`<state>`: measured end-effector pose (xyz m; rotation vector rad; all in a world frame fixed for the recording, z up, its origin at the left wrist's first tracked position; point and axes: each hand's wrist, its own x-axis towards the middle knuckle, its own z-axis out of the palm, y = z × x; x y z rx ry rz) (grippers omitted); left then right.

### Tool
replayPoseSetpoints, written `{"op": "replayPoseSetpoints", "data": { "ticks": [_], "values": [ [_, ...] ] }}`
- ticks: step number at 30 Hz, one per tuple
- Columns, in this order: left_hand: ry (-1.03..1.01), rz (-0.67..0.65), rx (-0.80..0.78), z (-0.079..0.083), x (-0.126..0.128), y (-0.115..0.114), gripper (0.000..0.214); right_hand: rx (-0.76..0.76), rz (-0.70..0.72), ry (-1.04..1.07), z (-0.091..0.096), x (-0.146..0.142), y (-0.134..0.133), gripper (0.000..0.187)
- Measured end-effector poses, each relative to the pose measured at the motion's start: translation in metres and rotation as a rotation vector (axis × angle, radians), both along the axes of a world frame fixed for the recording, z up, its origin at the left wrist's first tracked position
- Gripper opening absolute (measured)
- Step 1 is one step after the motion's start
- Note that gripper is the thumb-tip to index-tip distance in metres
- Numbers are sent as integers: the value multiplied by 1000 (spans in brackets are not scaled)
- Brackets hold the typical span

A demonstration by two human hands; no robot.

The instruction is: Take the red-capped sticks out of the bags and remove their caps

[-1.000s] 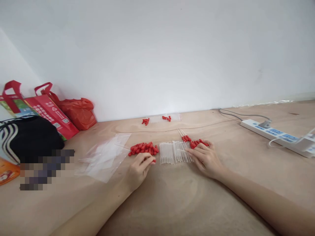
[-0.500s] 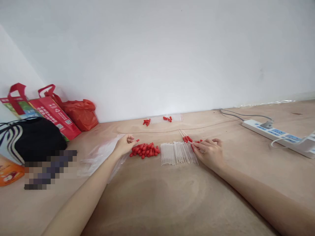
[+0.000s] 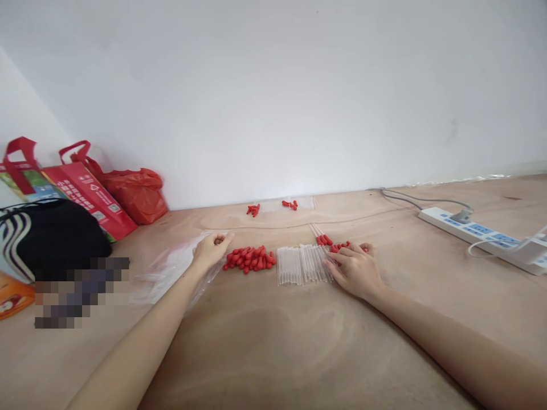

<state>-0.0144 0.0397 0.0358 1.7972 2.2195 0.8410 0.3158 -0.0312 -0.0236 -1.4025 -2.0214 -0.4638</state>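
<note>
My left hand (image 3: 210,250) hovers over the near edge of a clear plastic bag (image 3: 171,270). Its fingers are curled together, and whatever they may hold is hidden. Just right of it lies a heap of red rubber dropper bulbs (image 3: 250,259). Beside the heap, thin clear glass dropper tubes (image 3: 290,266) form a flat row. My right hand (image 3: 356,270) rests at the row's right end, thumb and fingertips apart on the last tubes, with no held piece showing. Behind its fingers lie assembled droppers with red bulbs (image 3: 325,240), partly covered by the hand.
Small groups of red bulbs (image 3: 253,210) and a clear bag (image 3: 271,205) lie near the wall. A white power strip (image 3: 474,230) with cables sits at right. At left are a red shopping bag (image 3: 92,196), a red plastic bag (image 3: 141,193) and a black bag (image 3: 64,239).
The red bulb that showed in my left fingertips is out of sight, and that hand has drawn slightly left. My right hand has lowered onto the tube row; the tube in its fingers no longer shows.
</note>
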Motion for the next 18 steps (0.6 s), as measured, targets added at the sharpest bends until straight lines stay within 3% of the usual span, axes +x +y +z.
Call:
{"op": "replayPoseSetpoints", "data": {
  "ticks": [3, 7, 11, 15, 18],
  "values": [
    [66, 3, 73, 8, 11, -8, 27, -28, 31, 0, 2, 0, 0, 26],
    [148, -161, 144, 14, 46, -18, 25, 14, 36, 62, 3, 5, 4, 30],
    [234, -380, -19, 14, 107, -13, 23, 81, -41, 163, 3, 16, 9, 33],
    [242, -440, -182, 4, 170, 6, 29, 24, -135, 218, 5, 30, 10, 39],
    [249, -432, -270, -4, 202, 21, 38, -5, -172, 262, 6, 36, 9, 41]
  ]
}}
